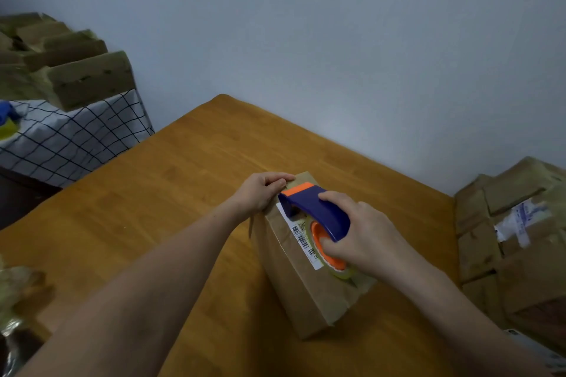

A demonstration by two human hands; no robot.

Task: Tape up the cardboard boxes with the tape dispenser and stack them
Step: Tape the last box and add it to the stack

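Observation:
A brown cardboard box (pixel 294 285) with a white barcode label lies on the wooden table (pixel 171 193). On its top sits a blue and orange tape dispenser (pixel 312 208), its orange front edge at the box's far end. My right hand (pixel 361 239) grips the dispenser around the tape roll. My left hand (pixel 263 190) holds the far left corner of the box, fingers curled over its edge.
A pile of cardboard boxes (pixel 514 242) stands at the right of the table. More boxes (pixel 70 67) are stacked on a checked cloth (pixel 70 138) at the back left. Crumpled clear wrapping (pixel 15 294) lies at the near left edge.

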